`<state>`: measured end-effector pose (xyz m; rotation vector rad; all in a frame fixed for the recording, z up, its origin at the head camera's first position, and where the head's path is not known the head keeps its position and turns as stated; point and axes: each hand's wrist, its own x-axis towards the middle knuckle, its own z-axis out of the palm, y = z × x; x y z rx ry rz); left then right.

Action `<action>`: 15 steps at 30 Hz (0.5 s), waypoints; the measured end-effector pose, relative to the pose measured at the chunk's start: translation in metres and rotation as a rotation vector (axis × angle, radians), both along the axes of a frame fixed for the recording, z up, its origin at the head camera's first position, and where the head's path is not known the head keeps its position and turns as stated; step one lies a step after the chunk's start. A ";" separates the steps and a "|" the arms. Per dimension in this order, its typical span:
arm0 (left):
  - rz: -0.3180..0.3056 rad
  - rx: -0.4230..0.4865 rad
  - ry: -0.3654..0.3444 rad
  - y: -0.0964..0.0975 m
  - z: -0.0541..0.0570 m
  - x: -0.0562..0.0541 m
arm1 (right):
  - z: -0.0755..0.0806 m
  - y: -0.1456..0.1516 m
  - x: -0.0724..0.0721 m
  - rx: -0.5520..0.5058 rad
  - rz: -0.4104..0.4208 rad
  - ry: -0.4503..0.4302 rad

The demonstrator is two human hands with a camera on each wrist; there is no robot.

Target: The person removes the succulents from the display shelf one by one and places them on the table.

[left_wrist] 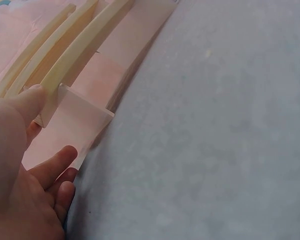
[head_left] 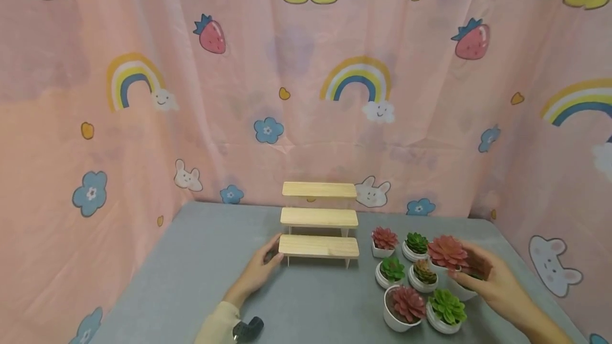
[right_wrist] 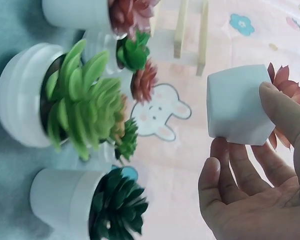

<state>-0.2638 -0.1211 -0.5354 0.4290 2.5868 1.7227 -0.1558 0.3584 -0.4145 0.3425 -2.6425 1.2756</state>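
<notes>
My right hand holds a potted red succulent above the other plants. In the right wrist view, thumb and fingers grip its white squarish pot. At the left end of a three-tier wooden shelf stand, my left hand pinches the lowest board. The left wrist view has the thumb on that board's end and a fingertip showing below it, while the other fingers spread near the clear support panel.
Several potted succulents stand grouped right of the shelf, among them a red one, a bright green one and a dark green one. A grey tabletop lies underneath. Behind hangs a pink patterned curtain.
</notes>
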 end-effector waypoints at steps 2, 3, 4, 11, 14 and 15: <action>0.001 -0.001 -0.004 0.000 -0.001 0.000 | -0.002 0.005 0.002 0.014 -0.031 -0.044; 0.002 -0.002 -0.003 0.000 -0.001 0.000 | -0.002 0.007 0.002 0.020 -0.046 -0.074; 0.001 -0.001 -0.004 0.000 -0.001 0.001 | -0.002 0.009 0.003 0.026 -0.064 -0.107; -0.002 0.020 0.004 0.000 0.004 0.002 | -0.010 0.032 0.010 0.023 -0.080 -0.194; -0.002 0.026 -0.002 0.000 0.004 0.002 | -0.014 0.042 0.012 0.010 -0.072 -0.205; -0.002 0.027 -0.003 0.000 0.004 0.002 | -0.014 0.045 0.013 0.017 -0.071 -0.224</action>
